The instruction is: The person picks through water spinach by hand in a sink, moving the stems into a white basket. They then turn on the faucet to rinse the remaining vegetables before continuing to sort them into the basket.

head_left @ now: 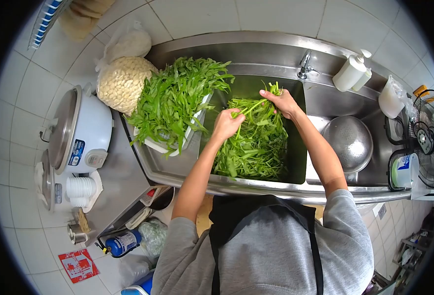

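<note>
My left hand (225, 125) is closed, pinching the end of a green stem (251, 108) above the left sink basin. Across from it, my right hand (282, 102) grips a bunch of water spinach stems (275, 89), thumb extended towards the left. Beneath both hands, a large heap of loose water spinach (254, 152) fills much of the steel basin (296, 162). To the left, more leafy water spinach (175, 96) is piled high in a white basket (165, 148) and spills over its edges. My fingertips are partly hidden by the stems.
A faucet (305, 66) rises behind the basins. In the right basin lies an upturned metal bowl (348, 143). Pump bottles (349, 72), a fan (427, 140) and a white tub (405, 170) stand at right. A bag of peeled garlic (123, 84) and a rice cooker (91, 130) are at left.
</note>
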